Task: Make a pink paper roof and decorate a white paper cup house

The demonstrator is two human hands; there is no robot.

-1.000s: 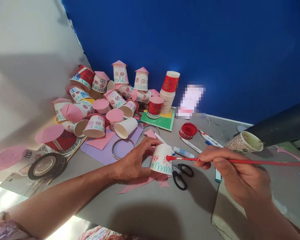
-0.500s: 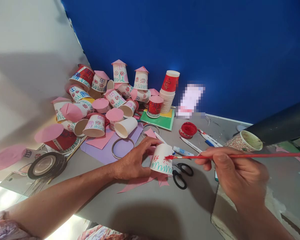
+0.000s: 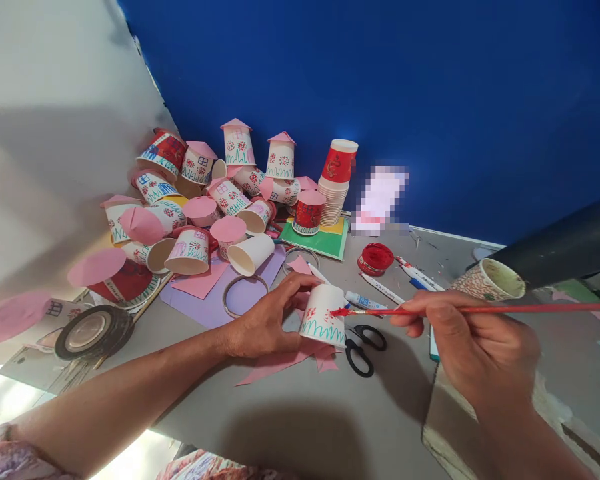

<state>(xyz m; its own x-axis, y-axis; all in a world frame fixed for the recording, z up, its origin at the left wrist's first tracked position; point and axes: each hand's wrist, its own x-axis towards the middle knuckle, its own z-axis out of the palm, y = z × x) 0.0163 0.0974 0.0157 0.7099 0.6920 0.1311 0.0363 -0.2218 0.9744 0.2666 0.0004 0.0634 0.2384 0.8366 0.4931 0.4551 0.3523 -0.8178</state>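
Left hand: one, clasped on one white cup, rim down over pink scraps.
Right hand: one, fingers pinched on one red paintbrush, bristles at that cup's side.
Scissors: one pair, beside the cup.
Paint tub: one, red.

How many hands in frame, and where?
2. Left hand, near centre, around the white paper cup. Right hand, right of centre, gripping the red paintbrush. Both are plainly visible; no others show.
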